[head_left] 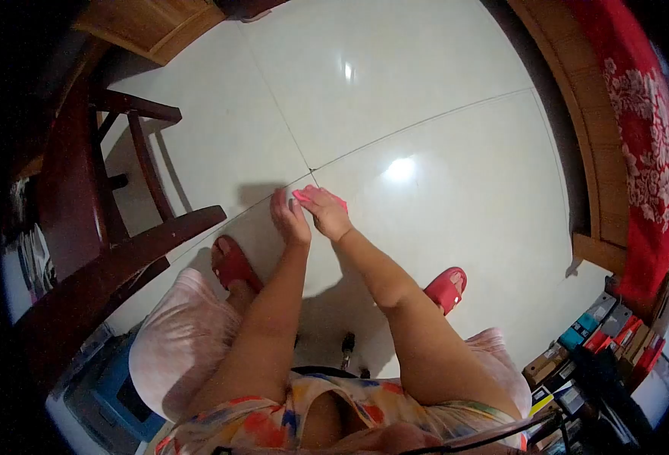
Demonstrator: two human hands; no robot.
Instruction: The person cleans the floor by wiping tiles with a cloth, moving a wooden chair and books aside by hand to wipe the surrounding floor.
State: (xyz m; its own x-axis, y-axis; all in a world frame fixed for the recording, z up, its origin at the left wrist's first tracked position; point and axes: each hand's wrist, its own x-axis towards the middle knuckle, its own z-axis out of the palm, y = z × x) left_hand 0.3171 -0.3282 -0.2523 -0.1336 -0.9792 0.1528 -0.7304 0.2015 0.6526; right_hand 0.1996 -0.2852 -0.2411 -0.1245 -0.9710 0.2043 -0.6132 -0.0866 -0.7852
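In front of me, above the tiled floor, my right hand grips a small, bright pink, soft-looking piece. It could be cloth or paper; the fingers cover most of it. One pink end pokes out on the left side, close to my left hand. That left hand is held beside the right one, its fingers stretched out and the thumb apart. Whether its fingertips touch the pink piece I cannot tell.
A dark wooden chair stands at the left. Red slippers are on my feet. A wooden bed frame with a red flowered cover runs along the right. Several boxes are piled at the lower right, a blue bin lower left.
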